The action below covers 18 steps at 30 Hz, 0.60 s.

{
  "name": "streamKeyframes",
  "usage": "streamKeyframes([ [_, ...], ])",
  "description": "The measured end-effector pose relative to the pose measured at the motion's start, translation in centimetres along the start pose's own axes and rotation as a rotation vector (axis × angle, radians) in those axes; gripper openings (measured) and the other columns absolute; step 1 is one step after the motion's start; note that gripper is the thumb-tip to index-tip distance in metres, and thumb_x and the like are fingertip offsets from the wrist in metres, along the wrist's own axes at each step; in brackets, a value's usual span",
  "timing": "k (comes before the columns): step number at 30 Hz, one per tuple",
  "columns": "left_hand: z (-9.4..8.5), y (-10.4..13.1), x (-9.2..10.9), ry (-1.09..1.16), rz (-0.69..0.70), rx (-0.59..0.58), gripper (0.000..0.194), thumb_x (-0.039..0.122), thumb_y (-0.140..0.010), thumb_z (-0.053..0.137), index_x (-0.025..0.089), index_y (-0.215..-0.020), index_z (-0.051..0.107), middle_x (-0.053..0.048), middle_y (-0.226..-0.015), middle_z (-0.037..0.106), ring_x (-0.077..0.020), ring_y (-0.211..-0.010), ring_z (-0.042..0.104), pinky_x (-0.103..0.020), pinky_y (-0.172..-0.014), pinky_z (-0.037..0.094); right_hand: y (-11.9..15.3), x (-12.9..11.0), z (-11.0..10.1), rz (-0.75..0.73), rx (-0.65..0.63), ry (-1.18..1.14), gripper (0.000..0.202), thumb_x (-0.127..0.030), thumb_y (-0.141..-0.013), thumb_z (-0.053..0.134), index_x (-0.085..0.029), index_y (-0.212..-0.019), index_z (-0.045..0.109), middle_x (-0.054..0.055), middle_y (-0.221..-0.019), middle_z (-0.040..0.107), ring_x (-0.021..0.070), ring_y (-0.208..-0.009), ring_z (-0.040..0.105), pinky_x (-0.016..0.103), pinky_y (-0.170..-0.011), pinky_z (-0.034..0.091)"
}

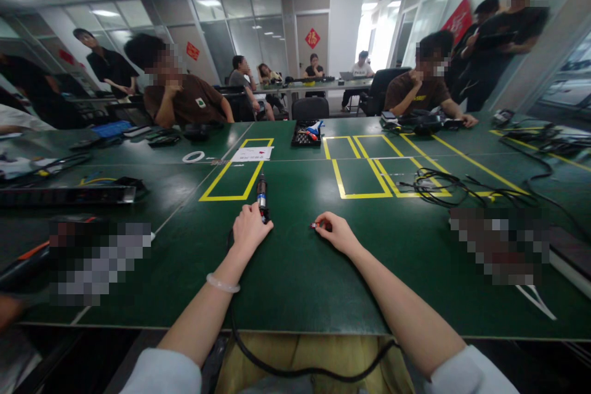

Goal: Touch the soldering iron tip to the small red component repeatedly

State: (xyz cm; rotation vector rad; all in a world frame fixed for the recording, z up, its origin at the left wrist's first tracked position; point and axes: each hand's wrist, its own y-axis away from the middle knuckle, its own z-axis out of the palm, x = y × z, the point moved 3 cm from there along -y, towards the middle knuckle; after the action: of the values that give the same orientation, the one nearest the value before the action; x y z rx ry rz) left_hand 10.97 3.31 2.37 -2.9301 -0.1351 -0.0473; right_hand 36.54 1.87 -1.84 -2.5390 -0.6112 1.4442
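My left hand point(252, 226) is closed around the rear end of a corded electric screwdriver point(261, 192). The tool is dark with a silver and blue band, and its thin tip points away from me over the green table. A black cord point(236, 326) runs from near my left wrist over the table's front edge and across my lap. To the right, my right hand point(336, 232) pinches a small red and white piece point(314, 225) between thumb and fingertips, just above or on the tabletop; its exact kind is too small to make out.
Yellow tape outlines point(341, 181) mark the green table point(295, 277). Further back sit a black tray of small tools point(306, 134), a white paper point(252, 154) and a tape roll point(192, 156). Coiled black cables point(434, 181) lie right, a power strip point(69, 195) left. Several people sit or stand beyond.
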Motion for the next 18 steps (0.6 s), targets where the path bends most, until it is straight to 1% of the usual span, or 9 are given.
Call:
streamKeyframes([
  [5, 0.2, 1.9, 5.5, 0.060, 0.166, 0.018, 0.054, 0.042, -0.077, 0.057, 0.018, -0.124, 0.045, -0.013, -0.110, 0.051, -0.0265, -0.096, 0.056, -0.036, -0.081, 0.043, 0.0, 0.0, 0.1, 0.005, 0.013, -0.046, 0.013, -0.022, -0.079, 0.059, -0.018, -0.091, 0.059, -0.001, -0.077, 0.061, 0.0111, -0.062, 0.052, 0.023, -0.061, 0.041],
  [9, 0.4, 2.9, 8.6, 0.133, 0.233, 0.025, 0.058, 0.041, -0.076, 0.060, 0.019, -0.127, 0.042, -0.013, -0.110, 0.050, -0.0265, -0.099, 0.054, -0.036, -0.081, 0.042, 0.0, -0.2, 0.1, -0.029, 0.046, -0.030, 0.009, -0.021, -0.080, 0.057, -0.019, -0.089, 0.058, 0.000, -0.079, 0.060, 0.0118, -0.064, 0.050, 0.023, -0.063, 0.041],
  [13, 0.8, 3.3, 10.3, 0.177, 0.283, 0.051, 0.062, 0.039, -0.076, 0.061, 0.020, -0.131, 0.040, -0.013, -0.110, 0.049, -0.0267, -0.099, 0.052, -0.035, -0.081, 0.042, 0.0, 0.1, 0.0, -0.056, 0.089, 0.005, 0.005, -0.020, -0.081, 0.055, -0.019, -0.085, 0.058, 0.000, -0.077, 0.057, 0.0128, -0.065, 0.050, 0.024, -0.065, 0.041],
  [18, 1.3, 3.4, 10.8, 0.211, 0.298, 0.039, 0.067, 0.038, -0.076, 0.061, 0.020, -0.135, 0.036, -0.014, -0.112, 0.049, -0.0271, -0.101, 0.050, -0.036, -0.084, 0.040, 0.0, 0.4, -0.1, -0.052, 0.103, 0.016, 0.006, -0.019, -0.082, 0.053, -0.020, -0.084, 0.058, 0.001, -0.079, 0.057, 0.0136, -0.067, 0.051, 0.025, -0.067, 0.042],
])
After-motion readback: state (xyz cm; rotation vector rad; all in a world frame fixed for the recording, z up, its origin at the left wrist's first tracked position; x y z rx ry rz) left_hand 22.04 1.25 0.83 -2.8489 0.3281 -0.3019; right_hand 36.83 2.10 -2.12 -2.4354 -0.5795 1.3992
